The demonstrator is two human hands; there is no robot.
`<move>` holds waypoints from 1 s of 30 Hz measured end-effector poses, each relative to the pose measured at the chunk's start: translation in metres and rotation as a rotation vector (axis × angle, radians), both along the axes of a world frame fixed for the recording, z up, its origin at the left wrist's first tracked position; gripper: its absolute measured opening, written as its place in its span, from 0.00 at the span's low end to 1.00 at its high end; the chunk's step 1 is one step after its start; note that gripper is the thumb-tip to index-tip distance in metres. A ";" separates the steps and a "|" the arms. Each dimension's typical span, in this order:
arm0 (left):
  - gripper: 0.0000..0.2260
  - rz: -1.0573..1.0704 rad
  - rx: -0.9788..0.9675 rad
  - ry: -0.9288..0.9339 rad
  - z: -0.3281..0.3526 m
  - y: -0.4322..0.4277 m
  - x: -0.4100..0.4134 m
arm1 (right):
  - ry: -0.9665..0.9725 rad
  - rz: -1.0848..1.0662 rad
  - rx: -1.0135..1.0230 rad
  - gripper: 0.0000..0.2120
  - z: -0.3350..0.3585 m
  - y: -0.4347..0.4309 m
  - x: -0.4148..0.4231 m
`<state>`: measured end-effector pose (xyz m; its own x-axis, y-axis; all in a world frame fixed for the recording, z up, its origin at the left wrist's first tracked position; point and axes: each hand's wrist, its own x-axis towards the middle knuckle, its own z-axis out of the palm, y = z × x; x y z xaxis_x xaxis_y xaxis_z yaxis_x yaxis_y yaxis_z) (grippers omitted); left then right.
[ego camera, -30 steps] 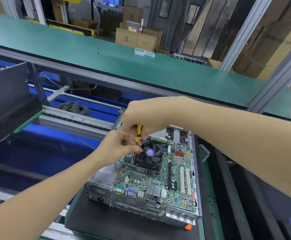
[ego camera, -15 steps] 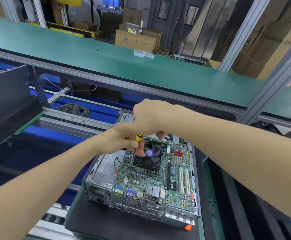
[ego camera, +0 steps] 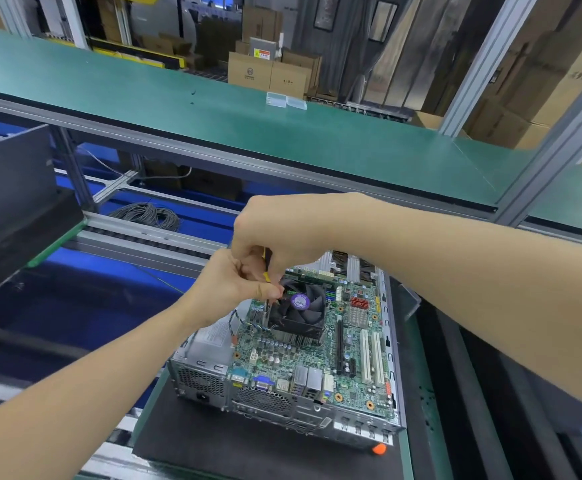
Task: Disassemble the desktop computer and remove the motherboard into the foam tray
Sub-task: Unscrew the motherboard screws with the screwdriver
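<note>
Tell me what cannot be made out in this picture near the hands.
Head view:
- screwdriver tip and its screw: hidden by fingers of the left hand.
- screwdriver handle: mostly covered by the right hand.
- fan label text: too small.
- motherboard far edge: behind the right forearm.

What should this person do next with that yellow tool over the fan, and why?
Probably turn the screwdriver to loosen a fastener at the far left corner of the cooler fan. The right hand grips its handle, the left hand pinches it lower down, and the fan sits mounted on the motherboard inside the case.
</note>
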<state>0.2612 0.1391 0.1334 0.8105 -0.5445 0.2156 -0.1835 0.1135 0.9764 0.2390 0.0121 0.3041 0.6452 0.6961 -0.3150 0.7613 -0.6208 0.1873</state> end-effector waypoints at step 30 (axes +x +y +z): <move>0.08 -0.003 0.432 -0.253 -0.046 -0.001 0.039 | 0.020 -0.680 0.390 0.05 -0.004 -0.032 0.016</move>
